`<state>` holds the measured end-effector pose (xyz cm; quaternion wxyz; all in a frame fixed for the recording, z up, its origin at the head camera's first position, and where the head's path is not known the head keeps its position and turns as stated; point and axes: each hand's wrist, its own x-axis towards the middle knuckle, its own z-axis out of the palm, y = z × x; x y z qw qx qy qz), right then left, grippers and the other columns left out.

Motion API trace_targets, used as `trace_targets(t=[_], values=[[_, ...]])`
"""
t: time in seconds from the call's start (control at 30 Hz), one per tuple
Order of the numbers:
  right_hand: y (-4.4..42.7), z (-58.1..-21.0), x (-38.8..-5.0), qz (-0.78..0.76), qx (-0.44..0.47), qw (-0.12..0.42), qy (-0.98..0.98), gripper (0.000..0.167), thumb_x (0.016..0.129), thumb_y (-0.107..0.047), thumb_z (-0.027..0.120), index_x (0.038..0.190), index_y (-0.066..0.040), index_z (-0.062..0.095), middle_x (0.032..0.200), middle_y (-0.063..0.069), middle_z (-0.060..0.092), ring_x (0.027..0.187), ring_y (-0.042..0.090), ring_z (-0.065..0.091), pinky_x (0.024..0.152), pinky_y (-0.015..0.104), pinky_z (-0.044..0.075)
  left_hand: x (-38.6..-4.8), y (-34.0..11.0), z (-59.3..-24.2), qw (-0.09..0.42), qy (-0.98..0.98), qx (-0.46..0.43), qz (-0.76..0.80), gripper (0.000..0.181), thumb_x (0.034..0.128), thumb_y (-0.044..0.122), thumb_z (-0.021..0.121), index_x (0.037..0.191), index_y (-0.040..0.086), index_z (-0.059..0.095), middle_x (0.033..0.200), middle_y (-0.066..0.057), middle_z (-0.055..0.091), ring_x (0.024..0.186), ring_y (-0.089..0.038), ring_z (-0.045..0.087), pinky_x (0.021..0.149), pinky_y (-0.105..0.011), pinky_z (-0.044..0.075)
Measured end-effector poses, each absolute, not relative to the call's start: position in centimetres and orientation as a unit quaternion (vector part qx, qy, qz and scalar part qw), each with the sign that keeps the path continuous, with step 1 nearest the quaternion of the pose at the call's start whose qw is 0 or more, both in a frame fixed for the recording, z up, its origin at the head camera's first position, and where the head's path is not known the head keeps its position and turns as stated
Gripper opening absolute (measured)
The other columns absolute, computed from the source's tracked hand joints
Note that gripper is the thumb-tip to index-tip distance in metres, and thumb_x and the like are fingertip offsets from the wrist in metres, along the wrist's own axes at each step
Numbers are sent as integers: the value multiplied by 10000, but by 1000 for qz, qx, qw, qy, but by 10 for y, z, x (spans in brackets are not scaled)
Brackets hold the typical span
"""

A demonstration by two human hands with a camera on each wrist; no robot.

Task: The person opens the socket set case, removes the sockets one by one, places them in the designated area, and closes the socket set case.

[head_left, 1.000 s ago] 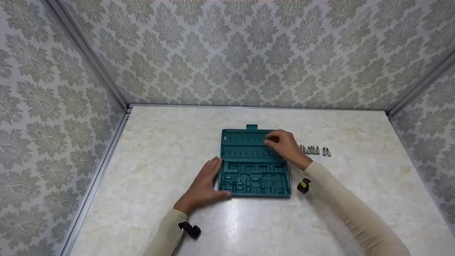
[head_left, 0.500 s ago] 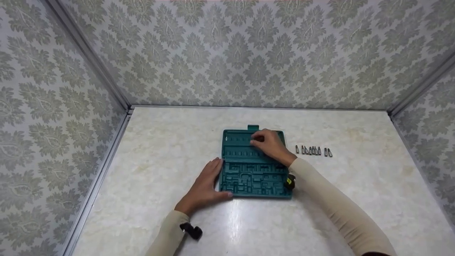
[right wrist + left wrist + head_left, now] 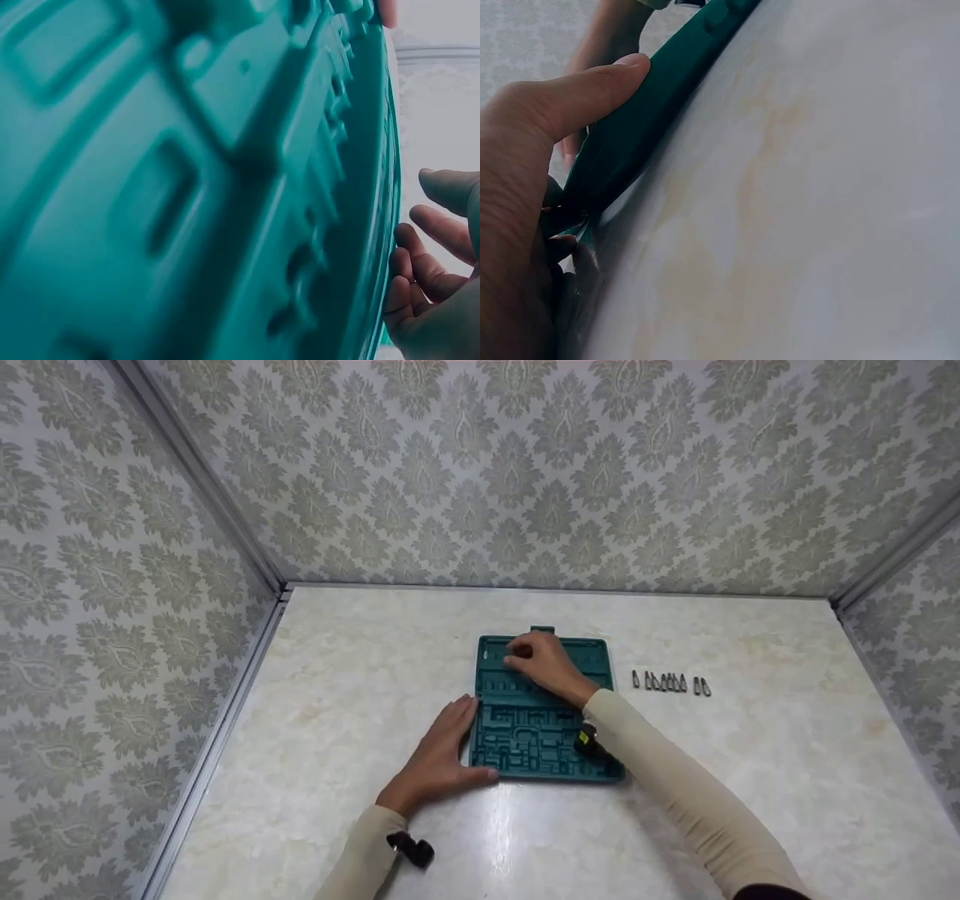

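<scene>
A green plastic bit case lies unfolded on the table, its moulded slots facing up. My left hand spans its near left corner: the fingers lie along the left side and the thumb rests on the front edge. In the left wrist view, that thumb touches the green wall. Over the far half hovers my right hand, thumb and forefinger bent towards each other. In the right wrist view those fingertips stand slightly apart; whether something small is between them cannot be made out. A small pale piece sits at the far left slot.
Several small metal bits lie in a loose row on the table, right of the case. The pale marbled table meets patterned walls at the back and sides. A latch tab sticks out from the case's far edge.
My right hand has moved left across the far half of the case, from its right end towards the left. The bits at the right have come into full view. My left hand stays at the corner.
</scene>
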<state>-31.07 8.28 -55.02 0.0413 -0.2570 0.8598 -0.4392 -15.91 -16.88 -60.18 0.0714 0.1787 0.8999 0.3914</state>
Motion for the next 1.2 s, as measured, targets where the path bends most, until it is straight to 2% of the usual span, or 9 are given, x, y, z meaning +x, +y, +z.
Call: trace_targets(t=[0.23,0.47,0.6,0.7,0.83,0.93,1.0,1.2], values=[[65,-562,-320,-452,-283,21,846,245,1067,-135,731,1243,23,795,1199,159,750,1103,311,683,993,520,565,-160,-168,-600,70,896,181,398,1316,813,748,815,1789,198,126,1855,-13,126,1702,-248,94,1340,-585,174],[50,-558,-320,-438,-258,25,861,210,1066,-100,730,1222,17,806,1187,165,756,1108,311,692,1024,523,557,-163,-168,-602,66,891,188,407,1330,804,749,822,1788,196,119,1854,13,127,1698,-221,93,1339,-577,172],[43,-558,-321,-436,-261,27,861,183,1064,-61,721,1191,20,823,1079,152,790,977,262,721,897,440,588,-162,-169,-602,66,891,189,407,1326,806,735,826,1788,182,127,1853,-4,132,1698,-244,102,1336,-586,181],[39,-558,-320,-430,-269,26,862,164,1066,-31,705,1147,34,832,958,188,779,860,305,699,822,425,525,-162,-170,-602,65,892,191,405,1312,816,727,821,1787,172,134,1852,-19,138,1698,-259,110,1334,-593,190],[36,-557,-318,-404,-260,21,877,225,1075,-51,702,1242,62,800,1129,253,786,1067,394,729,1057,491,547,-162,-171,-602,66,891,198,404,1292,837,710,816,1785,162,132,1852,-34,140,1700,-277,105,1331,-604,199],[34,-558,-317,-389,-247,20,887,300,1080,-76,705,1348,50,752,1335,254,739,1275,411,671,1199,561,466,-163,-171,-602,64,889,204,405,1284,847,690,820,1781,135,135,1849,-61,147,1700,-308,106,1327,-617,206],[33,-559,-316,-389,-237,24,890,322,1086,-88,699,1377,45,736,1370,250,722,1298,409,654,1202,556,463,-163,-171,-602,61,888,207,405,1286,849,684,822,1777,115,139,1847,-76,154,1698,-319,110,1327,-618,208],[33,-560,-313,-409,-201,36,889,334,1081,-94,711,1390,29,736,1318,223,707,1244,374,637,1149,543,479,-164,-170,-603,64,889,204,405,1310,833,721,812,1780,131,126,1851,-54,141,1699,-276,105,1333,-591,201]])
